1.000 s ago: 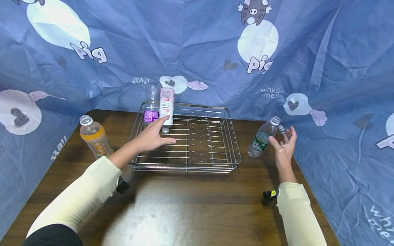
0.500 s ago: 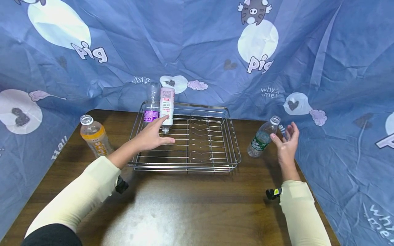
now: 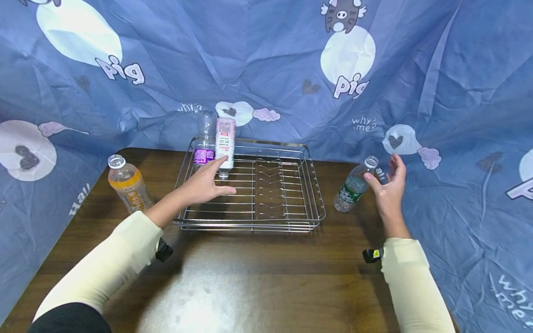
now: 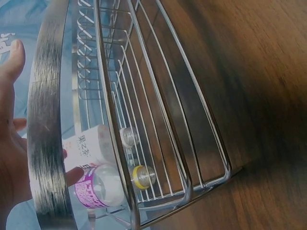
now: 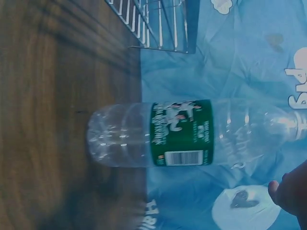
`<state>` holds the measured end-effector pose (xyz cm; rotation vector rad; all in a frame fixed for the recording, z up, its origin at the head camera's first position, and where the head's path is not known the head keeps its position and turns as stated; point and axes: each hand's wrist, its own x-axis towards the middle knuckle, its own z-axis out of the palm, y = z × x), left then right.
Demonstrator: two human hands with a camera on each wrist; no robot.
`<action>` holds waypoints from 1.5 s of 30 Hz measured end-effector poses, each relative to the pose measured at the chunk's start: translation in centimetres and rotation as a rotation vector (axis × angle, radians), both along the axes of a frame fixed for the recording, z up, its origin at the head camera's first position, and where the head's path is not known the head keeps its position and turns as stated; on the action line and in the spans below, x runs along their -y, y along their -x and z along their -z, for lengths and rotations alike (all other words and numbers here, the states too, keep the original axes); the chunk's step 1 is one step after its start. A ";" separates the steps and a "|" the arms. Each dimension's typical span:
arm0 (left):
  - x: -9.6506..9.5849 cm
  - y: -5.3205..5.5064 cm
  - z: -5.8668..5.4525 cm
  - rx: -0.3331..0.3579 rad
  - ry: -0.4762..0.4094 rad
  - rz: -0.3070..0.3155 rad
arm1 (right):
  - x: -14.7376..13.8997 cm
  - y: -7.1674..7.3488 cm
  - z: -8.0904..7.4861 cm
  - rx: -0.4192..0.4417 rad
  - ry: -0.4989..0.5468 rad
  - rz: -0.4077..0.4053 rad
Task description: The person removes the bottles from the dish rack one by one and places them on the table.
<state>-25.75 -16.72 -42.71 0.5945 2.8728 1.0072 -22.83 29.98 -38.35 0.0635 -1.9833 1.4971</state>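
Over the left part of a wire dish rack (image 3: 250, 225), my left hand (image 3: 201, 185) reaches with thumb and fingers spread. Its fingertips are by a white-and-pink bottle (image 3: 225, 143), which stands neck down in the rack; whether they touch it, I cannot tell. Close beside it, a clear bottle with a purple label (image 4: 98, 187) is also neck down. My right hand (image 3: 390, 194) is apart from an upright clear bottle with a green label (image 5: 182, 133), its thumb near the bottle's neck in the head view. That bottle stands uncapped on the table, right of the rack.
An uncapped bottle with an orange label (image 3: 128, 182) stands on the wooden table (image 3: 266, 273), left of the rack and behind the left forearm. Blue printed cloth (image 3: 266, 69) hangs along the table's back and sides.
My right hand has moved slightly up and to the right in the head view, beside the green-labelled bottle. The left hand and the bottles have stayed nearly still.
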 end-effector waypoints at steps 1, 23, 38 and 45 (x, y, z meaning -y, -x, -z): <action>0.0 0.0 0.0 0.000 0.001 0.000 | 0.2 0.0 -0.3 -0.007 -0.019 -0.003; 2.5 -2.0 0.9 -0.076 -0.004 -0.080 | 2.1 0.6 -2.8 -0.156 -0.185 -0.077; 3.9 -4.0 1.3 -0.156 0.011 -0.116 | -0.6 3.3 -0.6 -0.154 -0.221 -0.063; 4.1 -4.6 1.4 -0.121 0.029 -0.149 | -0.1 3.2 -1.3 -0.148 -0.236 -0.076</action>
